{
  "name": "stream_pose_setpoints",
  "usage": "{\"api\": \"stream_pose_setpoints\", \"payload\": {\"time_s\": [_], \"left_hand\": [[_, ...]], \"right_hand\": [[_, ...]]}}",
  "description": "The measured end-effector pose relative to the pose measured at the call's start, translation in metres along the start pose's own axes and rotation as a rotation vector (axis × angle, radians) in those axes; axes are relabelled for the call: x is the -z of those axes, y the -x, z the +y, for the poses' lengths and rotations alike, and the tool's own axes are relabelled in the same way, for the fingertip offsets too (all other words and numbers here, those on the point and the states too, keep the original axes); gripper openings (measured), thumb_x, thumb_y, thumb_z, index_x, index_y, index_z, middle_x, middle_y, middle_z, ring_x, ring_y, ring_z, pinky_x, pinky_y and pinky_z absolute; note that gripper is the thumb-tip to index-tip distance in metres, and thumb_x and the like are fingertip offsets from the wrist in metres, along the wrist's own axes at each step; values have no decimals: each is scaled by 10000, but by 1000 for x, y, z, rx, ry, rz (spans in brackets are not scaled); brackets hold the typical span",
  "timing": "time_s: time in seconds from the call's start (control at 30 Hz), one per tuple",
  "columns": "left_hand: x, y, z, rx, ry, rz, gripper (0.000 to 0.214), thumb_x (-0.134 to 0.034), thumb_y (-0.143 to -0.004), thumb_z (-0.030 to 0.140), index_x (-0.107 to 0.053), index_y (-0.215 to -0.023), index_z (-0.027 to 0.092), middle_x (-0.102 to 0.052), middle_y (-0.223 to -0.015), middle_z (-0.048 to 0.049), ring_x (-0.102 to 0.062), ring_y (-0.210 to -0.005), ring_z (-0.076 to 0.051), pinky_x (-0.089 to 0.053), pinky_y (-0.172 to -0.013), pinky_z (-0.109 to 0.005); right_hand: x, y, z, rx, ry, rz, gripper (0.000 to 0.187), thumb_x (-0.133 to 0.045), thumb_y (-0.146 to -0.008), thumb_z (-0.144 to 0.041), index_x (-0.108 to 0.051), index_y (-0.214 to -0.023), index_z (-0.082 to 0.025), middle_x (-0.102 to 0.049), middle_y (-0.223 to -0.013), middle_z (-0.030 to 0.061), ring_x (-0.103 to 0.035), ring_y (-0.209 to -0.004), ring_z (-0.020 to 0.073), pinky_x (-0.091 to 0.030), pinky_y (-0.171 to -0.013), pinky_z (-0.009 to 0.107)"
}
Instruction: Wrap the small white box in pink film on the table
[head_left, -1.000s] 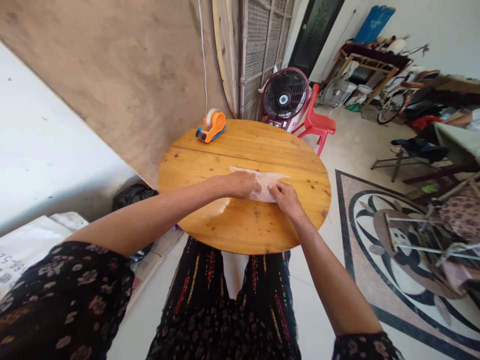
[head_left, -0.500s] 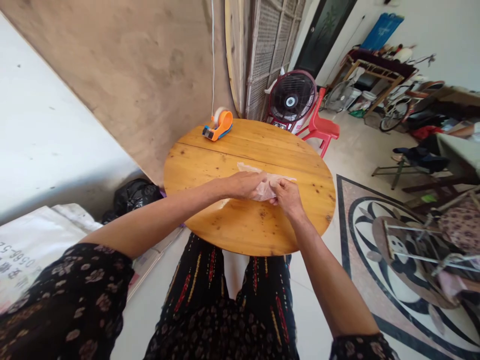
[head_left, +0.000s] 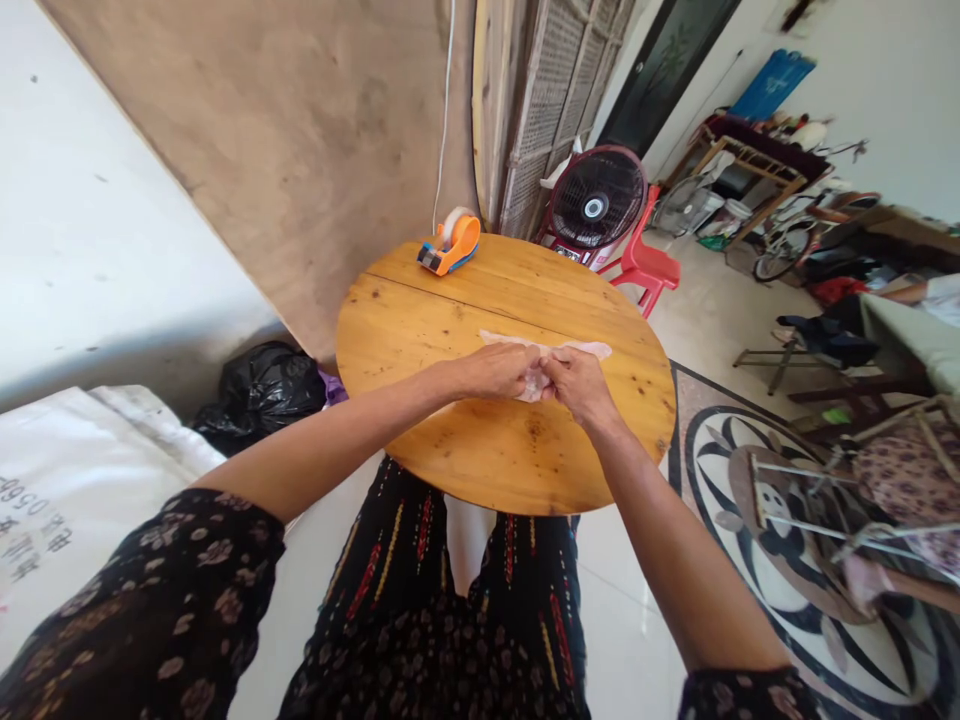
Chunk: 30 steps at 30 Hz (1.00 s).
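Observation:
A thin, whitish, see-through plastic bag (head_left: 534, 384) lies crumpled between my hands, low over the round wooden table (head_left: 480, 460). Its loose ends stick out behind my fingers to both sides. My left hand (head_left: 504, 370) is closed on the plastic from the left, knuckles up. From the right, my right hand (head_left: 576, 380) pinches it close beside the left, the two hands nearly touching. Whether anything is wrapped inside the plastic I cannot tell. Toward the table's far left edge stands an orange and blue tape dispenser (head_left: 454, 242) with a roll of tape on it.
Behind the table are a dark red fan (head_left: 598, 200) and a red plastic chair (head_left: 646, 262). A black garbage bag (head_left: 266, 385) and white sacks (head_left: 97, 470) lie at the left. On the right stand folding frames and a cloth-covered table (head_left: 919, 335), where another person's arm shows.
My hands have drawn closer together on the plastic, bunching it between them. Its right end now reaches further out. The whole view has shifted slightly.

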<state>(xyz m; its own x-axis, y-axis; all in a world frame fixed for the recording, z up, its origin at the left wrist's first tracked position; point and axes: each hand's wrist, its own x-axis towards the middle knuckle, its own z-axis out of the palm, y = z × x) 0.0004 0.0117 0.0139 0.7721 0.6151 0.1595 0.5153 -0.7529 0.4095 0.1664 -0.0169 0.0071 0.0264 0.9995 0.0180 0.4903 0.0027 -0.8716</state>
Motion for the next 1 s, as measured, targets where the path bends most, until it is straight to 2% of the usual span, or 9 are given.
{"api": "stream_pose_setpoints", "payload": {"time_s": [0.17,0.33,0.43,0.5,0.6,0.77,0.87,1.0], "left_hand": [[0,5,-6,14,110,31,225,-515,-759,171,-534,-982,143,-681,-927,-79,-640,-841,-206,-453,-675,-267],[-4,4,-6,15,172,67,280,-502,-732,144,-503,-1012,139,-675,-896,-71,-629,-817,-199,-445,-650,-268],[-9,4,-8,0,194,83,305,-471,-743,125,-490,-1047,138,-666,-897,-61,-617,-797,-179,-448,-665,-265],[-11,5,-10,-24,220,104,306,-458,-759,125,-486,-1063,147,-656,-902,-48,-605,-785,-159,-445,-671,-253],[-14,9,-13,-47,259,139,273,-474,-773,147,-495,-1045,158,-630,-894,-30,-578,-760,-133,-431,-665,-232],[-14,12,-11,-53,297,143,300,-516,-781,199,-492,-1079,172,-597,-855,-4,-556,-748,-128,-419,-665,-227],[-15,12,-10,-29,283,150,271,-487,-757,157,-505,-1028,168,-592,-857,-7,-550,-748,-134,-415,-664,-235],[-16,11,-11,-28,294,164,307,-465,-727,116,-494,-1029,162,-594,-896,-21,-539,-769,-142,-427,-691,-249]], "right_hand": [[-6,-3,-3,0,20,-11,137,-555,-717,-312,-544,-658,-188,-606,-517,-4,-549,-402,134,-406,-428,240],[-6,4,-12,-17,68,-28,108,-519,-700,-240,-541,-609,-187,-601,-503,-7,-530,-396,122,-427,-463,244],[-2,8,-16,-40,96,-80,134,-487,-690,-210,-560,-584,-175,-608,-509,6,-544,-424,120,-391,-426,217],[2,10,-19,-93,61,-136,127,-478,-669,-196,-582,-603,-166,-643,-587,28,-574,-466,130,-362,-384,203],[8,11,-22,-139,1,-232,106,-506,-637,-186,-608,-651,-160,-657,-686,43,-592,-536,144,-383,-367,203],[13,5,-20,-11,191,-287,152,-539,-665,-202,-680,-710,-169,-591,-584,-1,-508,-504,116,-370,-413,201],[10,-1,-15,117,364,-241,159,-540,-671,-176,-693,-714,-177,-569,-562,-19,-483,-503,109,-350,-469,213],[5,-4,-14,187,563,-174,177,-538,-657,-110,-687,-720,-182,-604,-615,-8,-529,-578,135,-354,-551,237]]}}
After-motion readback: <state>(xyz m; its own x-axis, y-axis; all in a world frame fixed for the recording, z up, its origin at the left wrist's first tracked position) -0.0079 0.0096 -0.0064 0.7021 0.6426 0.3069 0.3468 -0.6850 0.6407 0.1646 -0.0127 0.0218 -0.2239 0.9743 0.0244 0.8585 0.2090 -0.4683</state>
